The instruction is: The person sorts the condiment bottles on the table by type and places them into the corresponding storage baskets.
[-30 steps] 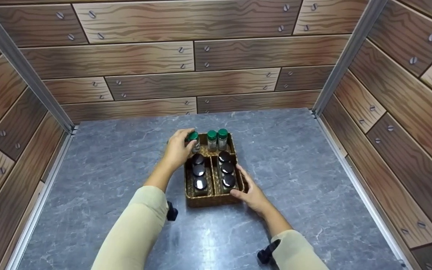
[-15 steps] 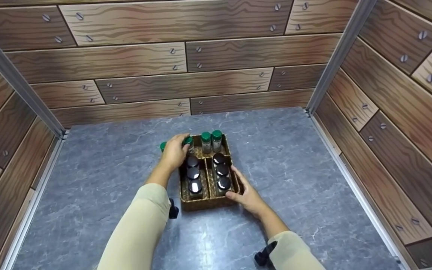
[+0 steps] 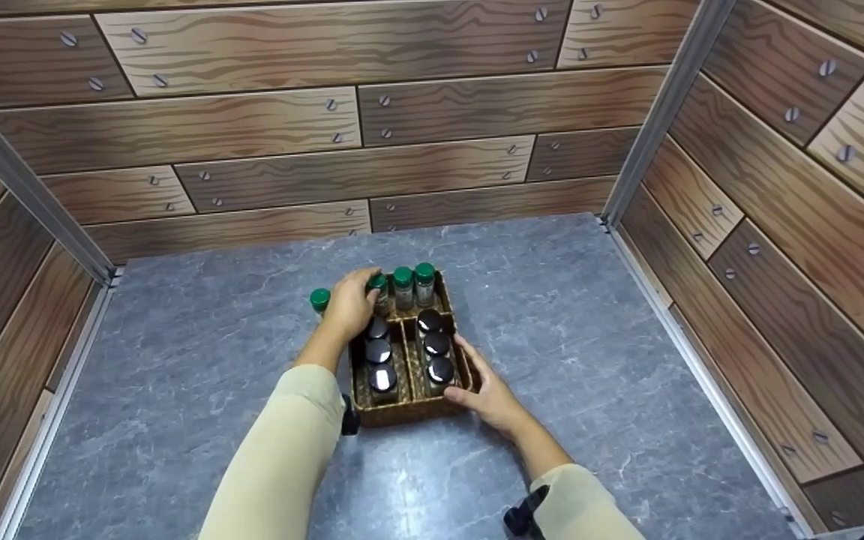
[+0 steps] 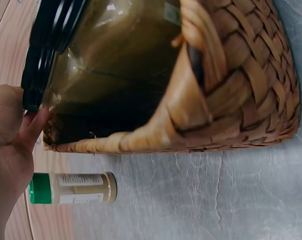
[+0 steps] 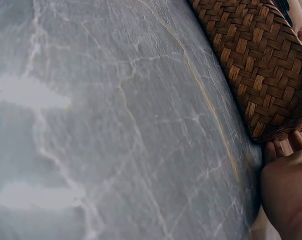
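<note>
A woven basket with three compartments stands on the table. In its back compartment two green-capped spice jars stand side by side. My left hand pinches another green-capped jar at the left of that compartment; its fingers partly hide it. The two front compartments each hold a row of black-capped jars. My right hand holds the basket's right side, thumb at the front right rim and fingers along the outer wall. In the right wrist view its fingertips touch the woven wall.
A separate green-capped jar stands on the table just left of the basket, partly behind the left hand. In the left wrist view this jar shows pale labels. Wood-patterned walls enclose the grey marbled table.
The head view has shifted, so everything sits further left. The jar in my left hand has moved closer to the two beside it, and the loose jar at the left has come into sight.
</note>
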The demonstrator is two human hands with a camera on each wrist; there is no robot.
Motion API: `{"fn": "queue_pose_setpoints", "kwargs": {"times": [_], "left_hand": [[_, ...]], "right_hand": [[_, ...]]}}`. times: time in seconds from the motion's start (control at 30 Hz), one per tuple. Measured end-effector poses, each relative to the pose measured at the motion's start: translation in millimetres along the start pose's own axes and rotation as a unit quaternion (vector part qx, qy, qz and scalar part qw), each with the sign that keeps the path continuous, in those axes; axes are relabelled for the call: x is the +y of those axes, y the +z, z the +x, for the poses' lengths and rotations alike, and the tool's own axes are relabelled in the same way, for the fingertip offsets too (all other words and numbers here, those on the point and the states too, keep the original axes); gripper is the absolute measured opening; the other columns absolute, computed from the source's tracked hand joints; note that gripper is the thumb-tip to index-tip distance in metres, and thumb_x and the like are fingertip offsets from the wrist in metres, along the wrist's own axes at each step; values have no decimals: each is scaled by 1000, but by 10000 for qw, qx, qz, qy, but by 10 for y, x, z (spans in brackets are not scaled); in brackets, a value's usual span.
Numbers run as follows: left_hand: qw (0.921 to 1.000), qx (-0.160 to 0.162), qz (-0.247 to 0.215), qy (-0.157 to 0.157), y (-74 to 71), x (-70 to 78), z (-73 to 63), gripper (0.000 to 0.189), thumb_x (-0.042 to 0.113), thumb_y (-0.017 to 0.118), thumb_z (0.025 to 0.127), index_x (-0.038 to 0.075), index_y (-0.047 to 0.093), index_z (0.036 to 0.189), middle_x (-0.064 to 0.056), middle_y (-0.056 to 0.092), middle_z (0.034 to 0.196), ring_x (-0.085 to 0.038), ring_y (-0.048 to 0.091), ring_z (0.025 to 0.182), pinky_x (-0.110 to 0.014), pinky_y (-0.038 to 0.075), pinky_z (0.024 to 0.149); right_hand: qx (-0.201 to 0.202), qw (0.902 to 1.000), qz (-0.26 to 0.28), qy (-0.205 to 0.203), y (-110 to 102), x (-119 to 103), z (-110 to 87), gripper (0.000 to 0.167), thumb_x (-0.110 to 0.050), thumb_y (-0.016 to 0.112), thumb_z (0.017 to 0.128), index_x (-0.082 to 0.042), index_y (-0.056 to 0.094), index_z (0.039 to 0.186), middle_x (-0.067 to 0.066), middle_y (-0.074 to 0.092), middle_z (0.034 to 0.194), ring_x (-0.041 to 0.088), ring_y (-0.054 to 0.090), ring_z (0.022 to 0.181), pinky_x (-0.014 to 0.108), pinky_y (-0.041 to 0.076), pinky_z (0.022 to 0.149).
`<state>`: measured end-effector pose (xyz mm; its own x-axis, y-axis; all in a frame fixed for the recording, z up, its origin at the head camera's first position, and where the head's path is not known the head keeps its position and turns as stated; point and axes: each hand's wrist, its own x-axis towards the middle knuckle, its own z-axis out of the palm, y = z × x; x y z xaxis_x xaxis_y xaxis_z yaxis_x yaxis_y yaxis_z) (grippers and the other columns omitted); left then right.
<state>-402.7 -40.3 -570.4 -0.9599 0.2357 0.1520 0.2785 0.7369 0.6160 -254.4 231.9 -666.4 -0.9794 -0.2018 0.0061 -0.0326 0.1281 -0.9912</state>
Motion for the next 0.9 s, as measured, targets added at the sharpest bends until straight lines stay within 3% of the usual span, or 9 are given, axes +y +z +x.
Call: {"fn": "queue_pose_setpoints", "kwargs": {"times": [0.37, 0.63, 0.9], "left_hand": [[9988, -337, -140, -326, 26, -4, 66, 46, 14, 59, 111, 8, 55, 157, -18, 55, 162, -39, 50, 153, -53, 42, 128], [9958, -463, -487, -617, 50, -22, 85, 46, 16, 60, 112, 13, 56, 157, -15, 56, 162, -36, 52, 152, -53, 44, 127], [9957, -307, -522, -704, 50, -7, 126, 44, 14, 61, 111, 13, 58, 155, -16, 61, 158, -37, 57, 147, -53, 48, 123]], "right_hand": [[-19, 10000, -60, 35, -10, 28, 20, 105, -27, 91, 88, -31, 28, 173, 17, 27, 179, 43, 38, 160, 64, 24, 134], [-89, 9999, -77, 40, -17, 28, 2, 106, -28, 90, 89, -29, 26, 174, 19, 26, 180, 44, 37, 160, 64, 23, 134], [-16, 9998, -176, -9, -19, 18, 3, 105, -29, 91, 88, -31, 29, 173, 15, 27, 180, 43, 32, 163, 66, 19, 134]]}}
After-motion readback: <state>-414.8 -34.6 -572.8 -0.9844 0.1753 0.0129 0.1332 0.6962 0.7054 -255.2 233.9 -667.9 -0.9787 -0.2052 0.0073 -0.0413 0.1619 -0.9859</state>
